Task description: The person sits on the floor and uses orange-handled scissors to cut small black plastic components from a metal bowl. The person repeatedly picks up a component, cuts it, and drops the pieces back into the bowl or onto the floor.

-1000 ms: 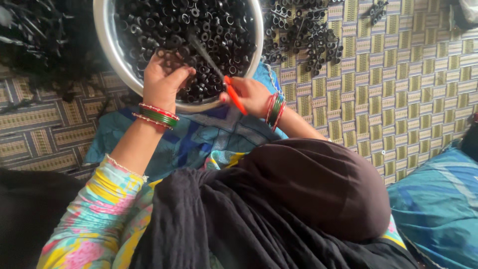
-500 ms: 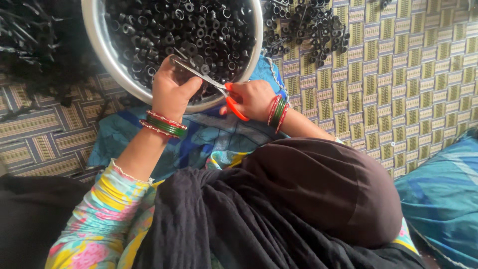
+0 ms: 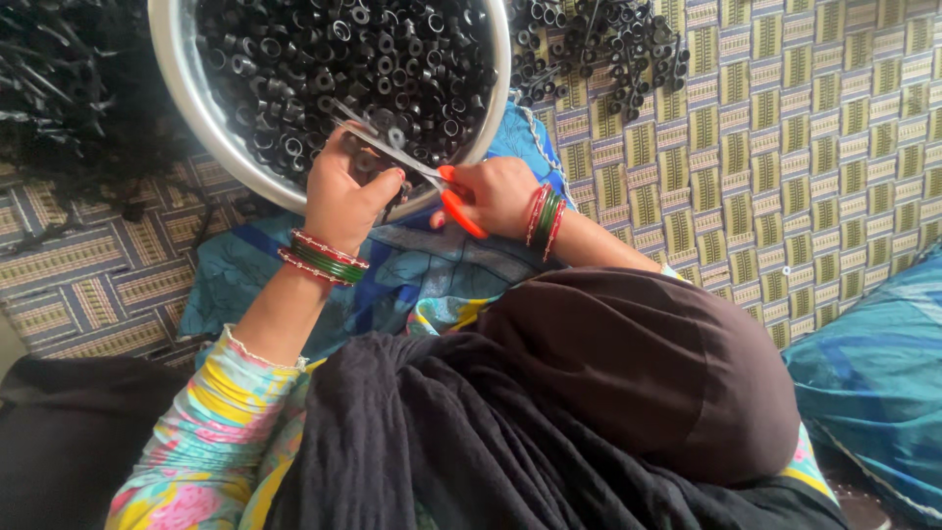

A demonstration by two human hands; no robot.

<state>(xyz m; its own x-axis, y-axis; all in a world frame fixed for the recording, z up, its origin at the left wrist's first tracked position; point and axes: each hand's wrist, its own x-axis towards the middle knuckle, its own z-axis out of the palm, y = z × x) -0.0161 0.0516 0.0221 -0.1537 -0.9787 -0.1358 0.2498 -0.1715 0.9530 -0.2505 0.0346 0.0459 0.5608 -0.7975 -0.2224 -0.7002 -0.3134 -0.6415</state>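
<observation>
Patterned woven matting in yellow and green covered the floor, with blue cloth spread at mid-frame. Nearest, at lower centre, dark fabric filled the view. Above it the left hand was closed around a small black piece over the bowl's rim, while the right hand gripped orange-handled scissors, blades pointing toward the upper left. Beyond, the steel bowl held many black rings; more lay loose at upper right.
</observation>
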